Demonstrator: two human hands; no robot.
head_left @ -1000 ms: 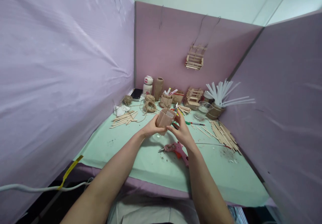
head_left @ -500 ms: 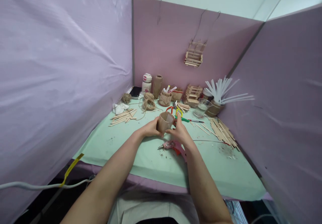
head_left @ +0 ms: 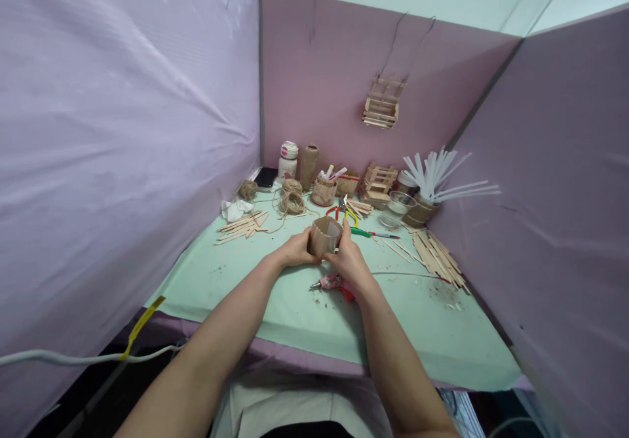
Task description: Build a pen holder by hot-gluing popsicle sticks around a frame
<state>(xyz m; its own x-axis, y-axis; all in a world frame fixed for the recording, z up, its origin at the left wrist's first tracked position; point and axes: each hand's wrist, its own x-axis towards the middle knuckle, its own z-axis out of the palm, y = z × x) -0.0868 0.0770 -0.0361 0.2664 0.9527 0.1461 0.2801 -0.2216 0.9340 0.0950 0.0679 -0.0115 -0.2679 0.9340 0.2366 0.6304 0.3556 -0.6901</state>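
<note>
Between my two hands is a small brown cup point(head_left: 323, 237) with a scalloped rim, its open top tipped toward me. My left hand point(head_left: 297, 249) wraps its left side, thumb along the bottom. On the other side my right hand point(head_left: 348, 254) grips the cup's right wall and lower edge. Below my hands a pink glue gun point(head_left: 330, 282) lies on the green tabletop, nozzle to the left, its handle partly covered by my right wrist. Just behind the cup lie pliers point(head_left: 350, 216) with red and yellow handles.
Craft sticks lie in piles at left point(head_left: 242, 227) and right point(head_left: 437, 258). Twine balls point(head_left: 291, 198), a pen-filled cup point(head_left: 324, 191), a clear bowl point(head_left: 396, 210) and a pot of white glue sticks point(head_left: 421, 210) line the back. A stick-built basket point(head_left: 381, 111) hangs on the pink wall.
My right hand and forearm have shifted slightly left, covering more of the glue gun's handle. The cup stays held in both hands, turned a little.
</note>
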